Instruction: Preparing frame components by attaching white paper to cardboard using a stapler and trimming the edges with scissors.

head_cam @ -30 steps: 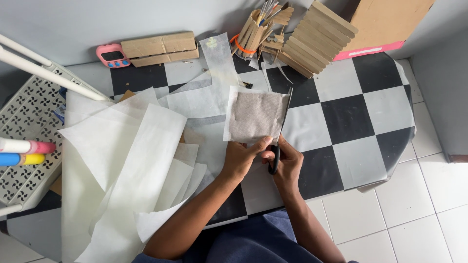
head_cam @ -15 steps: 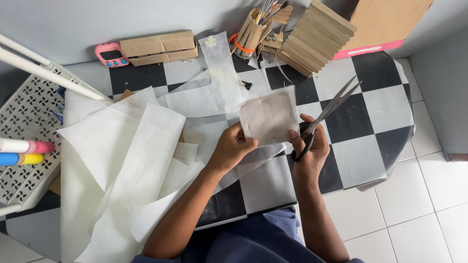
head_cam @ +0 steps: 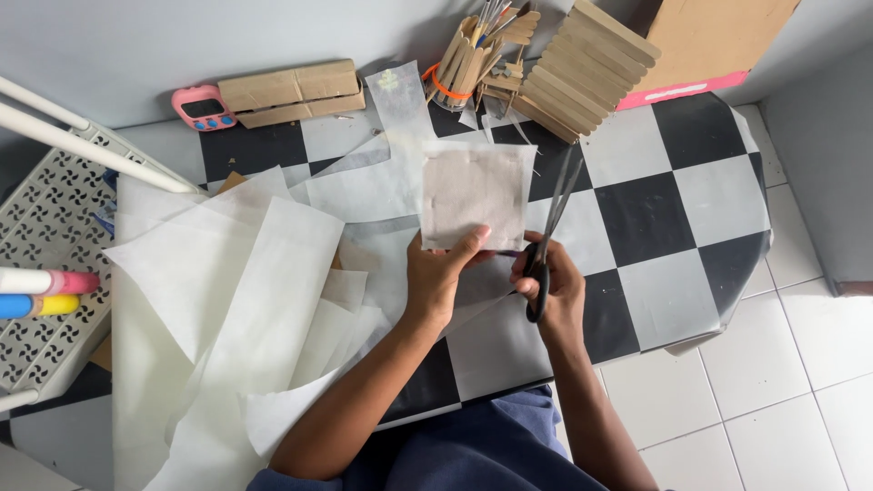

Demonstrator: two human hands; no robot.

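Observation:
My left hand (head_cam: 443, 275) pinches the lower edge of a small square of translucent white paper (head_cam: 476, 194) and holds it up over the checkered table (head_cam: 646, 216). My right hand (head_cam: 550, 284) grips black-handled scissors (head_cam: 549, 227) just to the right of the square. Their blades are slightly apart and point up along the paper's right edge. A pile of large white paper sheets (head_cam: 227, 300) lies under and to the left of my left forearm.
At the back stand a cup of wooden sticks (head_cam: 468, 55), a stack of wooden slats (head_cam: 582, 73), cardboard blocks (head_cam: 291, 91), a pink timer (head_cam: 205, 109) and a cardboard box (head_cam: 718, 36). A white perforated rack (head_cam: 45, 236) with coloured markers (head_cam: 41, 293) is at the left. Tiled floor lies to the right.
The paper square has been lifted and turned more upright. My right hand swung the scissors from pointing right to pointing up beside the paper's right edge.

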